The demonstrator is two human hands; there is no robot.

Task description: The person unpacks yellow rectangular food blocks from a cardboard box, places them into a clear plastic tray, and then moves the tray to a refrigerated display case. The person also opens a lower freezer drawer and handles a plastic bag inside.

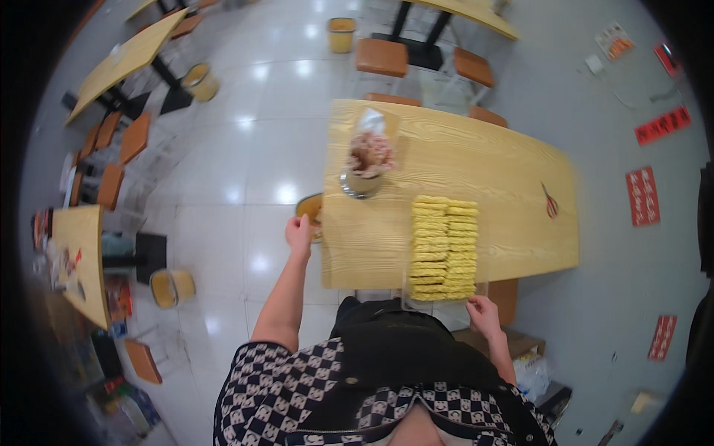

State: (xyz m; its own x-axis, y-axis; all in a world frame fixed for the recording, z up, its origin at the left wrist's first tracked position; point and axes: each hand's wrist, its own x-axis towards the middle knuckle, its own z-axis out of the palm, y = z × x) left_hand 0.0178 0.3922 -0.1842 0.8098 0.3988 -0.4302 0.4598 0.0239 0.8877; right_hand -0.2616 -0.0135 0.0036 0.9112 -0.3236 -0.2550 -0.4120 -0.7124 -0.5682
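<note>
My left hand is beyond the table's left edge, above a waste bin that the tabletop partly covers. Its fingers are curled together, and I cannot make out anything in them. My right hand has its fingertips at the near right corner of a clear plastic tray; whether they grip the rim is unclear. Two columns of yellow wavy noodle blocks fill the tray, which lies at the near edge of the wooden table.
Further left stands a round metal container with a crumpled red-and-white bag in it. Red-handled scissors lie at the right. Brown stools and another bin stand beyond. A wall borders the right side.
</note>
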